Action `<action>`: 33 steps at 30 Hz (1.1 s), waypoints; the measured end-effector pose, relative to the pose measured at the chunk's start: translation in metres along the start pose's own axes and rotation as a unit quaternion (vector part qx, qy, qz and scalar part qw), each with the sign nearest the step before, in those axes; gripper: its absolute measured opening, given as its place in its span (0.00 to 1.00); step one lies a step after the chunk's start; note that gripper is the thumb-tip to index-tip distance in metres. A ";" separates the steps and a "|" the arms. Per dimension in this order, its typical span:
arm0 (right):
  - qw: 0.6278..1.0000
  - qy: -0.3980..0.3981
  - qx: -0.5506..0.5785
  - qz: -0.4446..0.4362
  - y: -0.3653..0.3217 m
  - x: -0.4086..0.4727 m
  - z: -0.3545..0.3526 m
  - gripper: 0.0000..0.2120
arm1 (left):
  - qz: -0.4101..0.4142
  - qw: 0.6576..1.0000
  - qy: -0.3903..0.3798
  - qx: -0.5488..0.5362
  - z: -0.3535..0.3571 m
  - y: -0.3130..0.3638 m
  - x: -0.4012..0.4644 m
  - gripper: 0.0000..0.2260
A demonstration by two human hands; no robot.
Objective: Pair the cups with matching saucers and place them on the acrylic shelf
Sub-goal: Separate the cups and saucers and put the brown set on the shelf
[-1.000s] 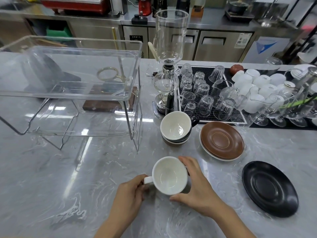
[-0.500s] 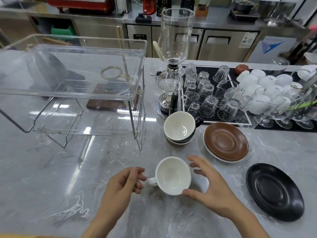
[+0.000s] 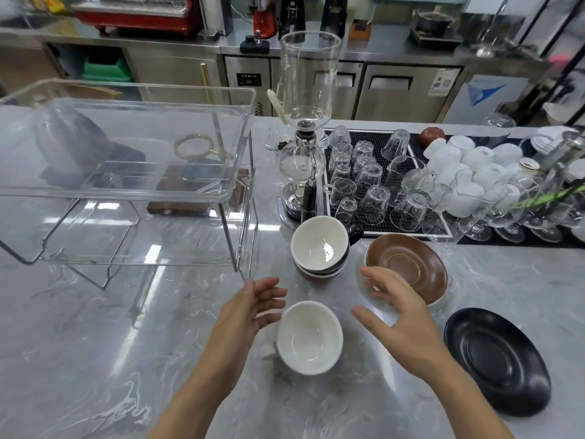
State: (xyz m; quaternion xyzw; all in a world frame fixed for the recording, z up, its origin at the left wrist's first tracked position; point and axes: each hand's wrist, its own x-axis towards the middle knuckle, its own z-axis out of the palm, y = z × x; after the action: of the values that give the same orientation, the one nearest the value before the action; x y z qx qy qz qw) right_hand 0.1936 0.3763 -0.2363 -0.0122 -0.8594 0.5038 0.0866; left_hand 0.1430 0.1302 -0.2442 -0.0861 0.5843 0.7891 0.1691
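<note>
Marble tabletop in a café kitchen, with a white cup just let go between two open hands.

Half a second ago the cup was being steadied by its handle and rim; now the left hand and right hand have both been drawn back, fingers spread, each grip empty. The cup is left standing alone on the tabletop, not yet on any saucer. A matching saucer is judged to be needed next: a white one seems to lie under the brown saucer, though its edge is mostly covered. The black saucer lies well apart to the right. The stacked cups hide one another, so their count cannot be told. The acrylic shelf holds nothing, and its left end is cut off.
</note>
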 end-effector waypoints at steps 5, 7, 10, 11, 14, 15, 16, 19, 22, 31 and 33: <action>1.000 0.016 -0.005 0.007 0.004 0.016 -0.006 0.25 | 0.019 0.997 0.005 0.069 0.014 0.003 0.019 0.14; 1.000 0.024 -0.002 0.014 0.004 0.022 -0.006 0.25 | 0.042 0.991 0.000 0.127 0.015 0.002 0.026 0.12; 0.999 0.043 -0.003 0.013 0.007 0.034 -0.008 0.25 | 0.075 0.973 0.004 0.219 0.019 0.000 0.034 0.19; 0.999 0.046 -0.007 0.013 0.008 0.037 -0.009 0.25 | 0.081 0.968 0.005 0.239 0.021 0.000 0.037 0.21; 0.998 0.055 -0.007 0.020 0.010 0.048 -0.010 0.25 | 0.090 0.956 0.007 0.281 0.022 -0.005 0.047 0.29; 0.998 0.056 -0.004 0.022 0.011 0.052 -0.011 0.25 | 0.091 0.952 0.006 0.292 0.022 -0.007 0.051 0.32; 0.998 0.054 -0.003 0.022 0.012 0.055 -0.011 0.24 | 0.093 0.948 0.003 0.304 0.021 -0.009 0.053 0.36; 0.998 0.054 -0.005 0.026 0.016 0.066 -0.013 0.22 | 0.094 0.941 -0.003 0.326 0.023 -0.011 0.062 0.42; 0.998 0.060 -0.002 0.034 0.021 0.078 -0.014 0.20 | 0.101 0.934 -0.017 0.342 0.026 -0.011 0.071 0.45; 0.998 0.043 0.011 0.045 0.025 0.105 -0.010 0.13 | 0.148 0.917 -0.044 0.368 0.036 -0.009 0.093 0.44; 0.998 0.033 0.009 0.051 0.027 0.107 -0.009 0.12 | 0.151 0.915 -0.047 0.372 0.038 -0.010 0.097 0.46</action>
State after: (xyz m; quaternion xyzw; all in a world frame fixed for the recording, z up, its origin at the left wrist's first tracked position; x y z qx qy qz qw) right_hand 0.0876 0.4091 -0.2405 -0.0722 -0.8497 0.5147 0.0894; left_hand 0.0593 0.1846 -0.2739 0.1099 0.8328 0.5341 0.0948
